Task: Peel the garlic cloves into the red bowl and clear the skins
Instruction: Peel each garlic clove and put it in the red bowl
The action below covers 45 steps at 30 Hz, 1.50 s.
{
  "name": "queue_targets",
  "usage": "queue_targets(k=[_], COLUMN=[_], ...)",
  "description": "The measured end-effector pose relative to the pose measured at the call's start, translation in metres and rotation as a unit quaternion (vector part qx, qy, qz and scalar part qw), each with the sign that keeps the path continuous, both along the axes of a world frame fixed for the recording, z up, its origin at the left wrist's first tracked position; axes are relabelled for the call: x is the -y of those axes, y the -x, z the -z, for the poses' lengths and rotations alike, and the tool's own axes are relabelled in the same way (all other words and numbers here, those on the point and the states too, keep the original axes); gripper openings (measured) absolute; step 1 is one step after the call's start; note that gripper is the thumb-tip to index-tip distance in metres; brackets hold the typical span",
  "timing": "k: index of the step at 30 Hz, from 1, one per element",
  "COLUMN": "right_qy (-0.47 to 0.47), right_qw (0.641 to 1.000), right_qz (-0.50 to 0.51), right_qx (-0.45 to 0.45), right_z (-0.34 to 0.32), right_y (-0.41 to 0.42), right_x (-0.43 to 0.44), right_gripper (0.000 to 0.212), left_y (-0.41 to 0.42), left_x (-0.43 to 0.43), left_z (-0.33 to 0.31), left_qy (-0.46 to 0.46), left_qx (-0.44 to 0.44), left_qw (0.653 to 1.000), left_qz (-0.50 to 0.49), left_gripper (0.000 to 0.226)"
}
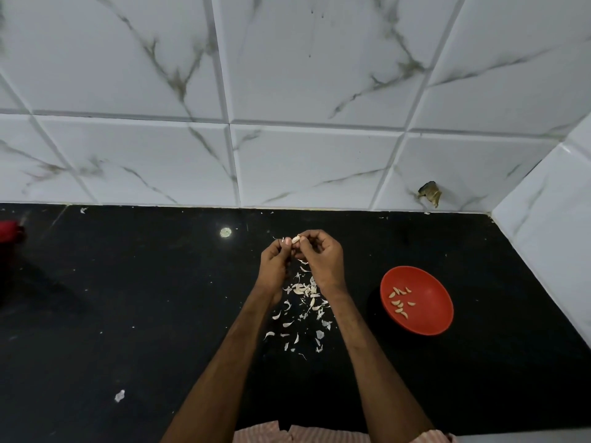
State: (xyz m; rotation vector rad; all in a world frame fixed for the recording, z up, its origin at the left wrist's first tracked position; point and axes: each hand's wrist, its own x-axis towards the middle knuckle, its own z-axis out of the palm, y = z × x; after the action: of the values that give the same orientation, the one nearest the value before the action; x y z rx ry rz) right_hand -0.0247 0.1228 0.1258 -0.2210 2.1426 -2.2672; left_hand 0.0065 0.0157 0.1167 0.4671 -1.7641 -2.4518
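Left hand [275, 262] and right hand [323, 260] both pinching one garlic clove [295, 239] above counter [128, 298] middle. Skins [303, 302] lying scattered underneath, way too many to count. One red bowl [431, 302] sitting near right edge, holding roughly nine peeled cloves [399, 303].

bowl [425, 324]: red
bench [128, 298]: black, speckled
wall tiles [303, 75]: white, grey veins
garlic skins [303, 302]: whitish
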Motion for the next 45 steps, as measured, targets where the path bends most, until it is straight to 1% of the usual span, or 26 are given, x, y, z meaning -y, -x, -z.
queue_targets(k=[3, 8, 11, 14, 17, 19, 22, 25, 30, 34, 35, 38, 39, 43, 45], right_qy=[-0.027, -0.055, -0.067, -0.080, -0.119, -0.181, -0.292, -0.344, -0.397, -0.379, -0.354, -0.215, -0.182, -0.110, -0.075], right_qw=[0.999, 0.998, 0.997, 0.997, 0.993, 0.982, 0.951, 0.928, 0.901, 0.911, 0.922, 0.972, 0.980, 0.992, 0.997], right_qz=[0.011, 0.019, 0.019, 0.003, -0.022, -0.034, -0.044, -0.053, -0.064, -0.055, -0.048, -0.028, -0.026, -0.019, -0.024], right_qx=[-0.016, -0.018, -0.016, -0.009, -0.013, -0.046, -0.097, -0.132, -0.162, -0.156, -0.148, -0.086, -0.076, -0.053, -0.026], right_z=[-0.001, -0.007, -0.006, -0.006, -0.006, -0.005, -0.008, -0.014, -0.021, -0.021, -0.019, -0.020, -0.021, -0.021, -0.019], right_y=[-0.001, -0.001, 0.001, 0.000, -0.001, 0.000, 0.000, -0.002, -0.001, 0.002, 0.002, 0.005, 0.005, 0.006, 0.007], right_x=[0.001, 0.000, 0.000, 0.000, -0.001, -0.003, -0.006, -0.008, -0.013, -0.017, -0.018, -0.019, -0.018, -0.016, -0.015], right_gripper=[0.003, 0.006, 0.009, 0.007, 0.002, 0.004, 0.009, 0.009, 0.006, 0.008, 0.009, 0.013, 0.013, 0.003, 0.005], left_y=[-0.002, -0.003, -0.005, -0.005, -0.003, -0.003, -0.003, -0.002, 0.003, 0.006, 0.006, 0.006, 0.005, 0.005, 0.004], left_x=[-0.002, -0.001, -0.004, -0.005, -0.003, -0.002, -0.002, -0.005, -0.009, -0.012, -0.011, -0.010, -0.010, -0.011, -0.013], left_z=[-0.001, -0.008, -0.012, -0.014, -0.013, -0.009, -0.008, -0.010, -0.008, -0.008, -0.008, -0.009, -0.009, -0.015, -0.018], left_qy=[0.011, 0.033, 0.045, 0.014, -0.037, -0.052, -0.048, -0.032, -0.009, 0.004, 0.015, 0.053, 0.061, 0.069, 0.075], left_qx=[-0.001, -0.005, -0.009, 0.013, 0.029, 0.035, 0.037, 0.031, 0.022, 0.008, 0.002, -0.018, -0.025, -0.044, -0.052], left_qw=[1.000, 0.999, 0.999, 1.000, 0.999, 0.998, 0.998, 0.998, 0.995, 0.995, 0.994, 0.993, 0.993, 0.994, 0.994], left_qz=[0.015, 0.022, 0.014, 0.006, 0.001, -0.005, -0.022, -0.054, -0.093, -0.103, -0.107, -0.103, -0.095, -0.066, -0.054], left_gripper=[0.027, 0.026, 0.030, 0.032, 0.023, 0.022, 0.026, 0.032, 0.035, 0.033, 0.033, 0.033, 0.033, 0.031, 0.030])
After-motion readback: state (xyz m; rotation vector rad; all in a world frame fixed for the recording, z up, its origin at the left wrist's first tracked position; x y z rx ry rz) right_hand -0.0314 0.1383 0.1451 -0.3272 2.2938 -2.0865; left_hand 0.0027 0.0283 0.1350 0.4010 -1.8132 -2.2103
